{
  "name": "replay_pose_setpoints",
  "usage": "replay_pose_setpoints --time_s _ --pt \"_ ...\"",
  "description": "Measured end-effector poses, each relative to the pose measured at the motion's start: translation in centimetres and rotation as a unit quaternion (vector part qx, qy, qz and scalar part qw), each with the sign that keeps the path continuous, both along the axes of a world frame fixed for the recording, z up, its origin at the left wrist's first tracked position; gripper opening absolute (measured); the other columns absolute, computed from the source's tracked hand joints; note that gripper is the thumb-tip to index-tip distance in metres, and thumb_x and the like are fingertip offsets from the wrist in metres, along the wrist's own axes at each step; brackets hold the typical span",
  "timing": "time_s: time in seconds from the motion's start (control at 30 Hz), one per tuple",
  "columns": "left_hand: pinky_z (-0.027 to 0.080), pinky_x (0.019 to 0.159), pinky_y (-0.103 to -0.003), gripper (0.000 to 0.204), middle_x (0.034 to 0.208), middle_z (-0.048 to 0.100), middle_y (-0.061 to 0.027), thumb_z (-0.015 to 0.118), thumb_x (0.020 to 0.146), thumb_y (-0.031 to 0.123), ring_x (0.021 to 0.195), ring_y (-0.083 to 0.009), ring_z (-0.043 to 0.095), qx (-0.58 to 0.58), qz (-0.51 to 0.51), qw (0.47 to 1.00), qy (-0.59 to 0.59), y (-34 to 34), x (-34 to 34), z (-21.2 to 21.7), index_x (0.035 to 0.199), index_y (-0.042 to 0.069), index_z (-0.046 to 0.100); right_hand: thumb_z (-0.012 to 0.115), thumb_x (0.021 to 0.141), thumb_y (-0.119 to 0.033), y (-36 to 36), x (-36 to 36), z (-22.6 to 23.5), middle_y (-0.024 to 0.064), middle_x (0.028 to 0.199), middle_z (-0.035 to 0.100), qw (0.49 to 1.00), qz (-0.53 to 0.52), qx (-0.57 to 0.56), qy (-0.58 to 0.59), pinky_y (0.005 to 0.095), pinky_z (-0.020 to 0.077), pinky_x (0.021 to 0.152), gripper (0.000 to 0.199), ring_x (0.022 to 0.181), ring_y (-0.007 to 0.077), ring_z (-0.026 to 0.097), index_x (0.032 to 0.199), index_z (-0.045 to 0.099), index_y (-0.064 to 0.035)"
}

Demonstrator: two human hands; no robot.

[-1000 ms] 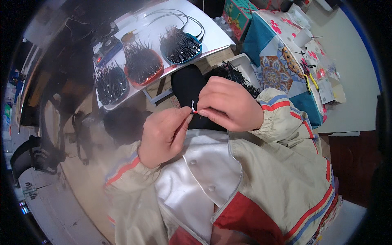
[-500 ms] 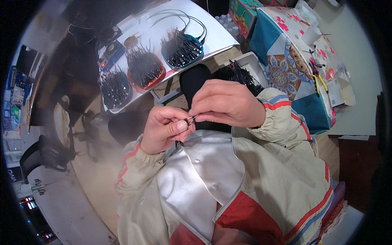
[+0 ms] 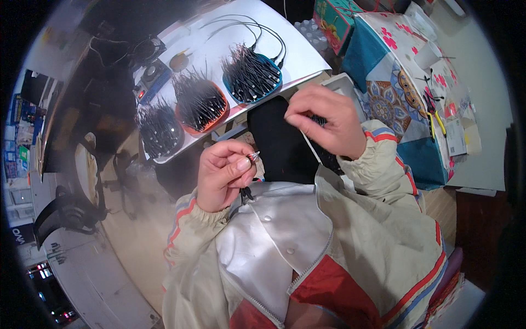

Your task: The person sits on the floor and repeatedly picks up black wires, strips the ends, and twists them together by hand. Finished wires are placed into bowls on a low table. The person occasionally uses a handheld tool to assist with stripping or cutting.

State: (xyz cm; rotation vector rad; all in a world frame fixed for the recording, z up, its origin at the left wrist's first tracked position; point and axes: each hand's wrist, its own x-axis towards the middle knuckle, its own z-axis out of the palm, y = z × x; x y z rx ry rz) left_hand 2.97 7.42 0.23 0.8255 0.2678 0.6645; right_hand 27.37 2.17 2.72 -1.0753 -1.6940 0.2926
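Note:
My left hand (image 3: 227, 172) pinches a black cable with a small metal-tipped end (image 3: 253, 156) that sticks out past thumb and forefinger. Below that hand, a black part of the cable (image 3: 246, 193) hangs by my jacket front. My right hand (image 3: 329, 122) is apart from it, raised to the right over a white tray (image 3: 355, 94) of dark cables, which it partly covers. Its fingers are curled in toward the thumb. Whatever they may hold cannot be made out.
Ahead, a white table (image 3: 298, 52) carries a blue bowl (image 3: 278, 88), an orange bowl (image 3: 223, 116) and a third container, all packed with short black cables (image 3: 252, 77). A blue box device (image 3: 156, 77) stands behind. Yellow-handled pliers (image 3: 438, 122) lie on the patterned cloth at right.
My right hand has left the cable end and moved up and to the right. My left hand keeps its pinch in nearly the same place, and the metal tip now shows openly.

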Motion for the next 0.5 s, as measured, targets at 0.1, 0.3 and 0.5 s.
replay_pose_setpoints --time_s 0.1,0.3,0.5 --pt "0.024 0.045 -0.02 0.016 0.068 0.057 -0.0095 0.06 0.094 0.003 0.051 -0.0056 0.041 -0.042 -0.013 0.999 0.015 0.7 -0.4 0.0 0.106 -0.007 0.059 0.077 0.078 -0.004 1.2 -0.3 0.1 0.0105 0.095 0.067 0.993 0.039 0.053 -0.098 0.0343 0.0515 0.07 0.021 0.081 0.0253 0.064 0.098 0.069 -0.0016" --pt "0.025 0.045 -0.02 0.016 0.074 0.059 -0.0095 0.062 0.093 0.004 0.052 -0.0056 0.04 -0.107 -0.057 0.992 -0.031 0.9 -0.7 0.1 0.105 -0.006 0.06 0.078 0.073 -0.008 1.6 -2.2 0.5 0.0096 0.103 0.067 0.965 0.118 0.17 -0.164 0.0321 0.0498 0.067 0.033 0.083 0.0232 0.065 0.104 0.071 -0.0015" --pt "0.025 0.045 -0.02 0.015 0.083 0.06 -0.0076 0.062 0.093 0.003 0.057 -0.0062 0.044 -0.147 -0.107 0.982 -0.058 0.2 -0.9 0.3 0.105 -0.006 0.06 0.073 0.072 -0.009 0.9 -2.5 1.0 0.0097 0.098 0.066 0.943 0.111 0.232 -0.21 0.0309 0.047 0.062 0.027 0.079 0.0215 0.064 0.098 0.071 -0.0004"
